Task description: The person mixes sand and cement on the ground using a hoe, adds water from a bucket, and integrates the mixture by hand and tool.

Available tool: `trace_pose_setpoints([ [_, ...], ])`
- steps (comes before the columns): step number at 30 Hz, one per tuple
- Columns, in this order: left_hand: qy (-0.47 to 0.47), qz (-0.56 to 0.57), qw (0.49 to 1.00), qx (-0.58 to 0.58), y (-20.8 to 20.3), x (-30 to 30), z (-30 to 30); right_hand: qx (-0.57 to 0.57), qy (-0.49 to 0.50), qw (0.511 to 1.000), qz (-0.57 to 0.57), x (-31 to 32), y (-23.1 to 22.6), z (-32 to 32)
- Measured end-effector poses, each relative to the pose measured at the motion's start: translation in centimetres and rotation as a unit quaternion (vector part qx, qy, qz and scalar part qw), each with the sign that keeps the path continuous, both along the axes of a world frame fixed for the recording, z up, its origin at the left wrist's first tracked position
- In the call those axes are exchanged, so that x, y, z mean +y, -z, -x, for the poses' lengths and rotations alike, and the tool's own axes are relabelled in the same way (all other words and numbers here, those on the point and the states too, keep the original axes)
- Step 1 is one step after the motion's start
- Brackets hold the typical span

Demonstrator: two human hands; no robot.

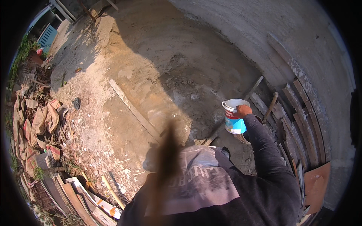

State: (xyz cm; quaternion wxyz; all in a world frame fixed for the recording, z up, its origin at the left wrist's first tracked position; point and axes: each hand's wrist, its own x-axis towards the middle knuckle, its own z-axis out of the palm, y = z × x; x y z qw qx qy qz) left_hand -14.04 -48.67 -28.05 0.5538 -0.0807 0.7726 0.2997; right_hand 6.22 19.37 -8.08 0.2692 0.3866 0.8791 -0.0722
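Seen from above, a person in a dark sweatshirt (277, 154) reaches across rough outdoor ground toward its right edge, beside a grey concrete wall (301, 45). The right hand (243, 110) has its fingers curled tightly over the right rim of a small white plastic bucket with a red and blue label (235, 125). The bucket is nearly upright; whether its base hangs free or rests on the brown round-rimmed object (245, 138) just behind it, I cannot tell. The left hand is out of view, so its fingers cannot be judged.

As for progress, the grip on the bucket looks complete, while letting go is not yet done. Nothing is seen pouring, and the contents are unclear, so filled or emptied cannot be told. The damp brown earth (188, 75) ahead looks uneven and unfinished. A long pale wooden board (135, 112) lies across its left part; weathered planks (301, 116) line the wall.
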Motion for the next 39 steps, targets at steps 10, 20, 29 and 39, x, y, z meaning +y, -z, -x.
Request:
trace_pose_setpoints([
  [10, 0.053, -0.065, 0.993, 0.087, -4.6, 20.7, 12.5, 0.133, 0.424, 0.888, -0.12, -8.7, 9.0, -26.9],
  [20, 0.314, 0.059, 0.895, 0.311, -3.7, 28.5, 15.3, 0.112, 0.266, 0.944, -0.158, 4.0, 12.4, -30.8],
  [29, 0.401, 0.151, 0.829, 0.359, -2.3, 31.7, 4.5, -0.007, 0.314, 0.945, -0.087, 8.1, 16.3, -30.4],
  [39, 0.647, 0.05, 0.698, 0.305, 7.1, 28.3, 8.7, 0.165, 0.178, 0.941, 0.236, -14.0, 22.4, 2.3],
])
